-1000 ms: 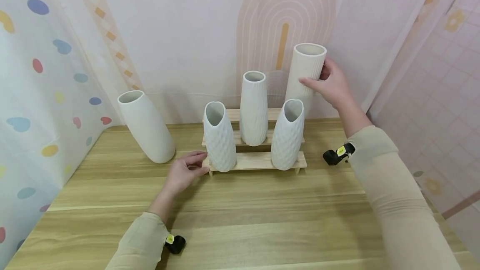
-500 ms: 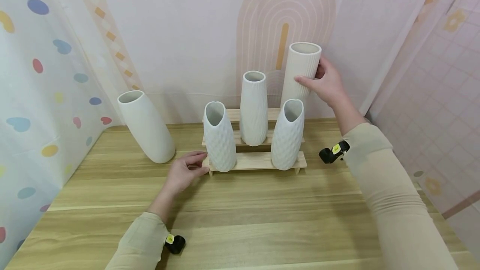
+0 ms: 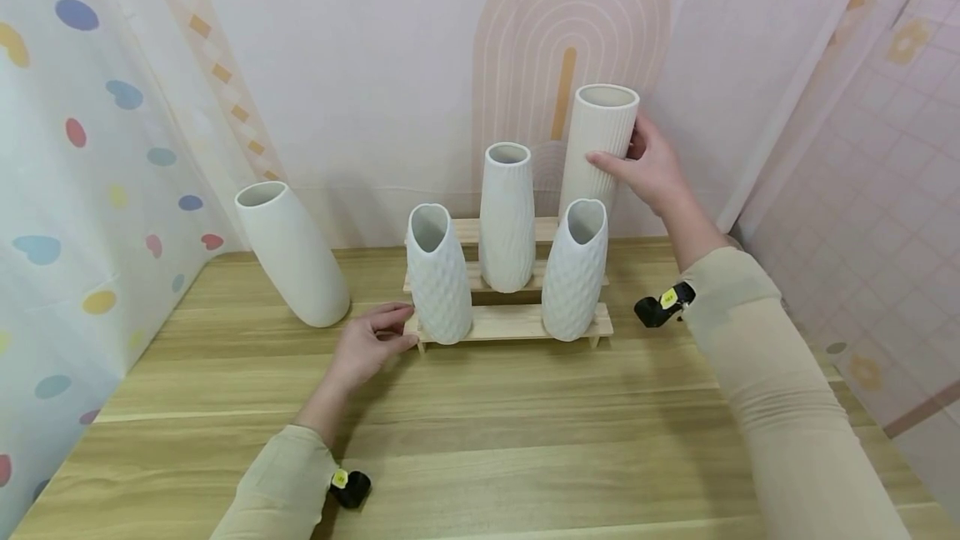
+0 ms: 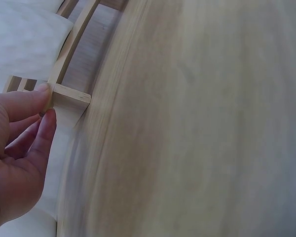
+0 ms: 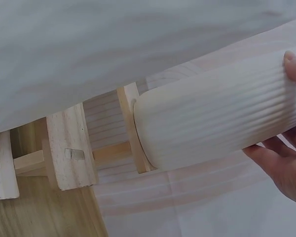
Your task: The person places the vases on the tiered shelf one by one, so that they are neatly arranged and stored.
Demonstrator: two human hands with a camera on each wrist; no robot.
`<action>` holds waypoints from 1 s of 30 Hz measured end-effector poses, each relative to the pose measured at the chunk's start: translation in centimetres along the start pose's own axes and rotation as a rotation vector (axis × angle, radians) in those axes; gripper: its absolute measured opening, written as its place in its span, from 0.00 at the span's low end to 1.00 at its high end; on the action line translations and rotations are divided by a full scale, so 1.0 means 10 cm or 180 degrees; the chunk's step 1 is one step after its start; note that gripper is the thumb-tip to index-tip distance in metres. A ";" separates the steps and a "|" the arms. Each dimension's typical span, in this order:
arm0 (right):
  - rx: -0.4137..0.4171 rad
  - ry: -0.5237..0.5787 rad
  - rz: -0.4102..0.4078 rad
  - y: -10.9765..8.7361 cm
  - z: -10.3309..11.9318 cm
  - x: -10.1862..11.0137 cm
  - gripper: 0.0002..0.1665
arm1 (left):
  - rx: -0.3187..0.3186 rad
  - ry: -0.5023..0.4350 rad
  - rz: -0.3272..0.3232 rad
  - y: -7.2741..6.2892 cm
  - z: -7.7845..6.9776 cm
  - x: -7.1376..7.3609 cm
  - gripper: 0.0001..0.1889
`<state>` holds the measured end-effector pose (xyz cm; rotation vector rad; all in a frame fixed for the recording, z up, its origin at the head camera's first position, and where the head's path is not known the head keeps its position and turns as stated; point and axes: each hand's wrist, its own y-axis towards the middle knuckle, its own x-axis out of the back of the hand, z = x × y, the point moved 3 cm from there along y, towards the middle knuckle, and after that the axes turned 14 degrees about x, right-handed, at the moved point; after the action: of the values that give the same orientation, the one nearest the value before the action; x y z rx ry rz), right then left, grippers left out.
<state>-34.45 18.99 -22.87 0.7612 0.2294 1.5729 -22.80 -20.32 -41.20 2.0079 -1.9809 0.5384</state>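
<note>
My right hand [image 3: 651,163] grips a tall ribbed white vase [image 3: 600,140] near its top, thumb across the front. In the right wrist view the base of this ribbed vase [image 5: 207,113] meets the top step of the wooden stand. My left hand [image 3: 367,348] pinches the left end of the stand's lowest step [image 3: 506,322] between thumb and fingers; the left wrist view shows the fingertips [image 4: 48,116] at the step's corner. Two dimpled white vases, one left [image 3: 441,282] and one right [image 3: 576,273], stand on that step. A slimmer textured vase [image 3: 507,223] stands on the middle step.
A smooth white vase [image 3: 296,257] with a slanted body stands on the wooden table [image 3: 480,440], left of the stand. A patterned curtain [image 3: 360,65] hangs behind the table and along both sides. The right dimpled vase partly hides the ribbed one.
My right hand has moved the ribbed vase a little to the left, over the right end of the top step. The left hand stays where it was.
</note>
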 end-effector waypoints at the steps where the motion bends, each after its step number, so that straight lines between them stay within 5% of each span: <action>1: -0.0012 0.0032 0.0020 -0.01 0.00 0.00 0.46 | 0.0000 0.0007 -0.0004 0.00 0.00 0.00 0.23; 16: -0.0008 0.0288 0.0076 -0.32 -0.15 0.07 0.42 | 0.0036 -0.0039 -0.0011 -0.02 0.00 -0.01 0.24; 30: 0.0007 0.0149 0.0173 -0.85 -0.33 0.17 0.37 | 0.0044 -0.0002 -0.0008 0.00 0.00 -0.02 0.24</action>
<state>-29.44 23.00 -29.56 0.7380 0.2464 1.6435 -22.78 -20.14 -41.32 2.0187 -1.9803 0.5524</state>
